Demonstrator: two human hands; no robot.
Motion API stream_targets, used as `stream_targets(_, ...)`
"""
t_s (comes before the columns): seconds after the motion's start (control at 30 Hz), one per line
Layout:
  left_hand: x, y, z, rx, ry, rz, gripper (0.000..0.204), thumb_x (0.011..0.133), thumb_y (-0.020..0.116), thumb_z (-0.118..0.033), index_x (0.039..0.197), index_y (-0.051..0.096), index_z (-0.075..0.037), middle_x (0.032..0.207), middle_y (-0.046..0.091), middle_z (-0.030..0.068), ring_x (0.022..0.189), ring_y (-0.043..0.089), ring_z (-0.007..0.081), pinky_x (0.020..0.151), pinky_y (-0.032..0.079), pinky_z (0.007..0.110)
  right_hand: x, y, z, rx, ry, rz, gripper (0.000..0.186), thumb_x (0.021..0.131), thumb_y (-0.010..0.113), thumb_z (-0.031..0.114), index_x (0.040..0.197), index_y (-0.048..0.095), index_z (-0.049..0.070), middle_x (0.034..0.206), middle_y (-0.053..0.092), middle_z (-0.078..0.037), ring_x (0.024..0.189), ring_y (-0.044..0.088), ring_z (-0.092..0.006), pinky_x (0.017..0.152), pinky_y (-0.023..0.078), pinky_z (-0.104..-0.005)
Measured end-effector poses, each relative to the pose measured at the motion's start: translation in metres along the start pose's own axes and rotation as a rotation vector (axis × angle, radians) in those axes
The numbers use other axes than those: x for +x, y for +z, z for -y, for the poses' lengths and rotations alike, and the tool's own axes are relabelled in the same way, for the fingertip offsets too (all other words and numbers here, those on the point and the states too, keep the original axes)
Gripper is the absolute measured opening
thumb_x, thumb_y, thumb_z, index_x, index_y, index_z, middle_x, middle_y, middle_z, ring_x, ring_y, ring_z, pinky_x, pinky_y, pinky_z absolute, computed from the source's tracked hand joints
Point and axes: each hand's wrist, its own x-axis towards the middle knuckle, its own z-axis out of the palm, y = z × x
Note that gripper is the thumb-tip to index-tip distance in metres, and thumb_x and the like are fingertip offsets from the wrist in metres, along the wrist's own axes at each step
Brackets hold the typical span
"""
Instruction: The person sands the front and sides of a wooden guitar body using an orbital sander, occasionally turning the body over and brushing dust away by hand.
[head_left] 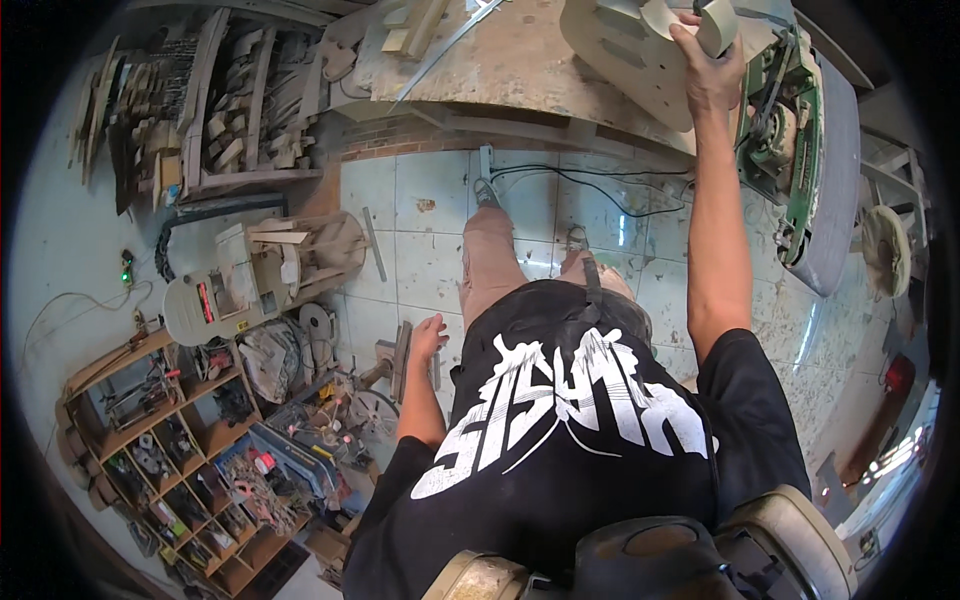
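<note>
My right hand (712, 75) reaches out over the far workbench, closed around a curved pale wooden piece (718, 28). Part of that piece is hidden behind the thumb and fingers. Just left of the hand, a broad pale wooden board (625, 65) with rounded edges and small holes leans out past the bench's front edge. My left hand (430, 337) hangs low by my left side, its fingers loosely parted, with nothing seen in it.
A belt sander (820, 160) with a green frame stands right of my right arm. The workbench (480, 65) bears wood strips. Black cables (600, 180) cross the tiled floor. At left are a stool (335, 245), a cubby shelf (165, 450) of tools and a scrap-wood rack (255, 100).
</note>
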Motion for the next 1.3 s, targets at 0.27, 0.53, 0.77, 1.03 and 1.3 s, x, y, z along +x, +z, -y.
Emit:
stream_targets(0.27,0.002,-0.007,-0.027,0.078,0.083,0.012,0.059,0.101,0.058,-0.050,0.140,0.059,-0.005,0.127,0.070,0.0130,0.102,0.072,0.0251,0.082,0.051,0.039,-0.009,-0.001,0.035,-0.184,0.030,0.013,0.053,0.079,0.083,0.020,0.126,0.065,0.003,0.107,0.072,-0.006,0.099,0.067,-0.0190,0.090,0.053,-0.0355)
stream_targets(0.53,0.003,-0.018,-0.036,0.018,0.107,-0.024,0.059,0.101,0.058,-0.050,0.141,0.059,-0.006,0.128,0.070,0.0113,0.102,0.072,0.0239,0.078,0.049,0.035,-0.008,0.008,0.018,0.118,-0.011,-0.006,0.048,0.082,0.083,0.017,0.123,0.063,0.003,0.106,0.070,-0.005,0.097,0.066,-0.0168,0.088,0.053,-0.0339)
stream_targets(0.77,-0.004,-0.022,-0.012,0.076,-0.002,0.076,0.068,0.099,0.058,-0.058,0.145,0.053,-0.008,0.140,0.064,0.0130,0.109,0.069,0.0273,0.095,0.048,0.045,-0.013,0.003,0.022,0.075,0.013,0.010,0.047,0.083,0.082,0.015,0.124,0.063,0.002,0.109,0.070,-0.006,0.100,0.066,-0.0177,0.090,0.053,-0.0338)
stream_targets(1.03,0.011,-0.021,-0.004,0.059,0.009,0.040,0.061,0.101,0.057,-0.052,0.142,0.057,-0.007,0.133,0.067,0.0123,0.105,0.071,0.0258,0.086,0.050,0.043,-0.015,0.001,0.020,0.119,0.021,0.026,0.050,0.083,0.083,0.017,0.126,0.061,0.001,0.110,0.069,-0.007,0.102,0.066,-0.0184,0.091,0.052,-0.0337)
stream_targets(1.3,0.009,0.001,-0.023,0.114,0.087,0.051,0.056,0.101,0.060,-0.048,0.134,0.064,-0.003,0.119,0.072,0.0121,0.101,0.071,0.0206,0.076,0.054,0.032,-0.011,0.003,0.014,-0.078,-0.144,-0.040,0.064,0.081,0.084,0.020,0.135,0.056,0.000,0.111,0.069,-0.009,0.102,0.066,-0.0199,0.092,0.053,-0.0355)
